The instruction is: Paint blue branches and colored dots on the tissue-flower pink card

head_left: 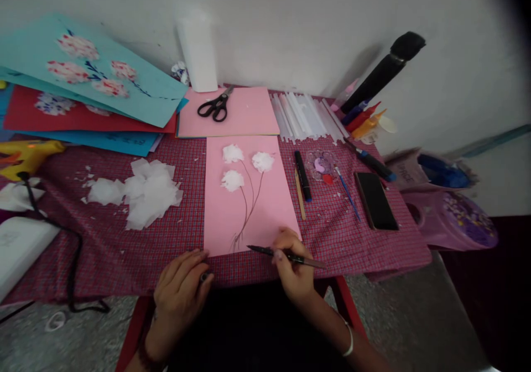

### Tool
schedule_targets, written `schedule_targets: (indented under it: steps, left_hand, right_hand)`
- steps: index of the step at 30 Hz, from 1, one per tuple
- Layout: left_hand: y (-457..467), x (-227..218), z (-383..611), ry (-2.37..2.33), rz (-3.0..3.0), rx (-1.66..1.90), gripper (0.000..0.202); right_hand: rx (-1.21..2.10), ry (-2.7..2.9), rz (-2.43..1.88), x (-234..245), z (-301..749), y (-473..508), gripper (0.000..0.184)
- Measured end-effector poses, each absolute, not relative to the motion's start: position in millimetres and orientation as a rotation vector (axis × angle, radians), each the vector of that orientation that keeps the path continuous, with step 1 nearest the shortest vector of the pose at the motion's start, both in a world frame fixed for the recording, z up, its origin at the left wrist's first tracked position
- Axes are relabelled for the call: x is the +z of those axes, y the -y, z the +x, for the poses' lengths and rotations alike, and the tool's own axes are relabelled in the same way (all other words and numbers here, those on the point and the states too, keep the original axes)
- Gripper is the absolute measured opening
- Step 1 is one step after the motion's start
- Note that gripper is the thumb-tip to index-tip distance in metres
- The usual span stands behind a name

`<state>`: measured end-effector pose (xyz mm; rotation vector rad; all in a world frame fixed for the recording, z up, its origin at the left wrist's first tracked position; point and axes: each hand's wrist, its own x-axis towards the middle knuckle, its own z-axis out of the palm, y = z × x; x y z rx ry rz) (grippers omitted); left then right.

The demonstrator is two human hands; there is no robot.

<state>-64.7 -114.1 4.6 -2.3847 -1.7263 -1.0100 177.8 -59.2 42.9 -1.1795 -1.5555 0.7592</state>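
A pink sheet of paper (265, 206) lies in front of me with three white paper flowers (233, 180) on it and thin brown stems drawn down from them to short strokes near the bottom. My right hand (295, 267) grips a dark brush pen (290, 256), its tip pointing left just above the sheet's lower edge. Whether the tip touches the paper I cannot tell. At the lower left corner of the sheet, my left hand (182, 283) rests on the table edge with its fingers curled. Between its thumb and fingers shows the round end of a dark pen cap (203, 277).
Left are white tissue pieces (151, 192), a yellow glue gun (31, 156) with a black cord, and stacked flower cards (124, 79). Scissors (215, 105) lie behind. Rightward are a black marker (303, 176), a paint palette (321, 164), a paintbrush (347, 192) and a phone (376, 200).
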Motion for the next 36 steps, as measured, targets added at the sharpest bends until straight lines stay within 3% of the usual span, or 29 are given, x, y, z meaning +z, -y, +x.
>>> schedule_targets:
  steps: [10, 18, 36]
  left_hand:
    - [112.9, 5.0, -63.5, 1.668, -2.384, -1.025, 0.007]
    - [112.0, 5.7, -63.5, 1.648, -2.395, -1.0, 0.006]
    - [110.6, 14.1, -62.8, 1.661, -2.417, -0.995, 0.005]
  right_hand:
    - [0.777, 1.702, -1.163, 43.8, 173.1, 54.0, 0.006]
    - [0.604, 1.604, -1.337, 37.4, 174.1, 55.3, 0.01]
    - [0.724, 1.478, -1.288, 30.1, 180.6, 60.3, 0.015]
